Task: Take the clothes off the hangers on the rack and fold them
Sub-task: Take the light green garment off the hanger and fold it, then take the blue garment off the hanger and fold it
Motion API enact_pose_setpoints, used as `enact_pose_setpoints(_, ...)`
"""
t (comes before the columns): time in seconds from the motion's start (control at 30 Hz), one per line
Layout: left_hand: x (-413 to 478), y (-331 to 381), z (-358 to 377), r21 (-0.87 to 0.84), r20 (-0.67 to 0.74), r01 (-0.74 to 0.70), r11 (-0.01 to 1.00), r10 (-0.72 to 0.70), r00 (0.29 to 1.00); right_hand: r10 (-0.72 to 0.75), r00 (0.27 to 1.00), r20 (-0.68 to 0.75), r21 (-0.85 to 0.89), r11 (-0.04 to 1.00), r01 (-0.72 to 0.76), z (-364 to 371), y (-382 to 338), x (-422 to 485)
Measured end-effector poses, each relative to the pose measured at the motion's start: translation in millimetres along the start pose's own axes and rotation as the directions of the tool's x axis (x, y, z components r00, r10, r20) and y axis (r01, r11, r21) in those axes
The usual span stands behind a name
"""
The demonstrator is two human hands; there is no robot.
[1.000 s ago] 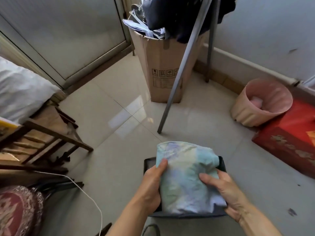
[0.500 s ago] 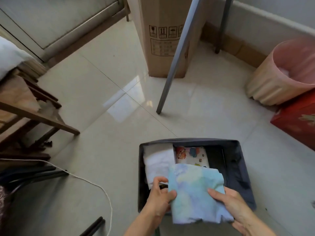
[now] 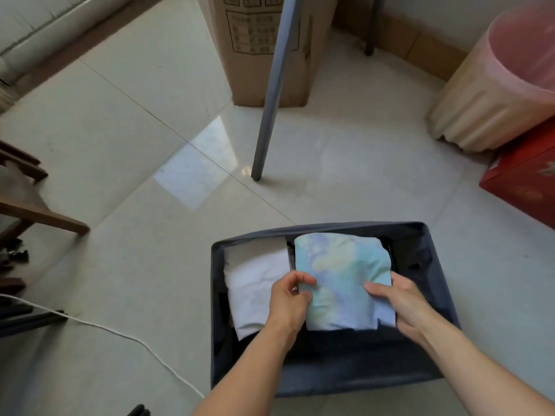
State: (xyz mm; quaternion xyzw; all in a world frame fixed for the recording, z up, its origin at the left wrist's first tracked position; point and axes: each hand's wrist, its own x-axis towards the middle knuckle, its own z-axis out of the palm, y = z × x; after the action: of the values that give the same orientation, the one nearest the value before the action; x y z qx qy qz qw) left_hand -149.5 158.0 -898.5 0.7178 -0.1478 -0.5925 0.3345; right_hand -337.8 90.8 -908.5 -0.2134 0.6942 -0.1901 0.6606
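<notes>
The floor (image 3: 120,139) is laid with large pale glossy tiles, a thin grout line running diagonally across it, and a bright patch of reflected light lies on the tile near the foot of a grey rack leg (image 3: 274,85). The leg stands slanted in front of a tall cardboard box (image 3: 249,55) with printed handling marks; a second, darker leg (image 3: 371,28) stands further back by a brown skirting board (image 3: 420,46) along the wall. To the right a ribbed cream bucket (image 3: 468,109) lined with a pink bag stands on the tiles, just beside a red box (image 3: 525,172). At the left edge are the brown wooden legs of a piece of furniture (image 3: 42,216), and a white cord (image 3: 120,331) trails over the floor below them. A dark grey fabric bin (image 3: 441,280) sits on the floor close to the person. Inside, against its left wall, lies a folded white garment (image 3: 255,280). Beside it, touching or nearly so, a folded pastel blue-green garment (image 3: 342,265) is held inside the bin's opening over dark contents; whether it rests on them cannot be told. The left hand (image 3: 288,304) pinches its left edge, its fingers (image 3: 301,279) curled and clamped on the cloth. The right hand (image 3: 402,307) grips the right edge, thumb (image 3: 378,291) flat on top and the other fingers wrapped underneath.
</notes>
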Motion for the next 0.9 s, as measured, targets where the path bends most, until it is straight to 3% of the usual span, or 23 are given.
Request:
enact_pose_setpoints(0.2,15.0,-24.8,6.0,0.105,-0.035,0.171,0.98,-0.168,0.985,-0.024,0.992,-0.122,-0.328,0.945,-0.018,-1.3,19.7,24.0)
enact_pose_setpoints(0.47,-23.6,2.0,0.9,-0.05,0.017,0.237,0.97,-0.236,0.972,-0.049,0.994,-0.095,-0.277,0.961,0.021,18.6,3.3,-33.6)
enact_pose_setpoints(0.9,-179.6,172.7,-19.5,-0.28,0.11,0.088,0.956,-0.059,0.992,-0.175,0.981,0.084,-0.089,0.979,0.182,47.3,-112.6,-228.3)
